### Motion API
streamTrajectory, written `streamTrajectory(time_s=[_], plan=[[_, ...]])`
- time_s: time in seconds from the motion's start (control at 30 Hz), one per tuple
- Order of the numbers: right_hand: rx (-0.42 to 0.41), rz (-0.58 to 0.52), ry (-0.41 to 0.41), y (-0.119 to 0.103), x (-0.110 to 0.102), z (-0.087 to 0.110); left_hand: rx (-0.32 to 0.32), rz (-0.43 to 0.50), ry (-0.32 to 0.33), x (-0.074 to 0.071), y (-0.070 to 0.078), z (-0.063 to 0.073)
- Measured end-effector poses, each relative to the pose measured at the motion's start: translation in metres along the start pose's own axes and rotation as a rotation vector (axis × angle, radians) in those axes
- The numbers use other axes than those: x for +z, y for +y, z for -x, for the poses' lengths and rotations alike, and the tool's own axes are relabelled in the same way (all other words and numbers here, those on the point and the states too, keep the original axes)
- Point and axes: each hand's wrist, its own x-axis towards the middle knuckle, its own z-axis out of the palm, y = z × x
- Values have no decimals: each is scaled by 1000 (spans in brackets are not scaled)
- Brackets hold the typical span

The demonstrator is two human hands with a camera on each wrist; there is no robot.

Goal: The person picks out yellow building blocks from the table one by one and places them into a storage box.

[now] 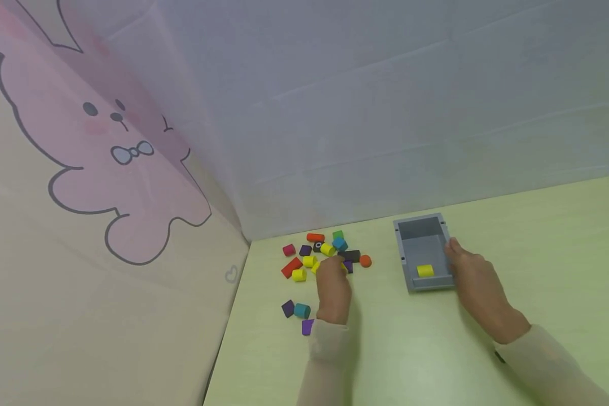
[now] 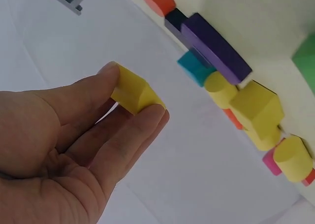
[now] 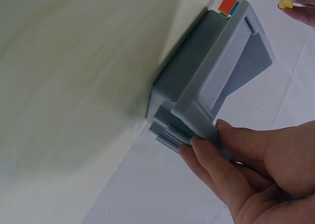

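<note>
My left hand [image 1: 333, 290] pinches a small yellow block [image 2: 132, 90] between thumb and fingertips, just over the near right side of a loose group of coloured blocks. In the left wrist view the block is held up apart from the others. To the right, my right hand [image 1: 482, 290] grips the right wall of a grey plastic bin [image 1: 406, 262], thumb on the rim and fingers outside, as the right wrist view shows. Inside the bin, near its front end, lies one yellow cylinder [image 1: 425, 271].
The group includes a red block [image 1: 291, 268], a black block [image 1: 352, 256] and an orange round piece [image 1: 365, 261]. Nearer lie a teal block [image 1: 301, 310] and purple block [image 1: 308, 327]. A pale cloth wall [image 1: 360, 141] borders the table's back; a rabbit-print cloth [image 1: 106, 197] hangs at left.
</note>
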Motion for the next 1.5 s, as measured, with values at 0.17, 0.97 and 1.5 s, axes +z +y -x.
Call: streamTrajectory(time_s=[0.17,0.97,1.5], plan=[[-10,4,13,0,1,0,10,35,-26,2,12,3],[9,-19,-3,-2,0,4,222,-14,0,11,54,11],[-1,9,7,-1,3,1,505,-99,150,25,71,20]])
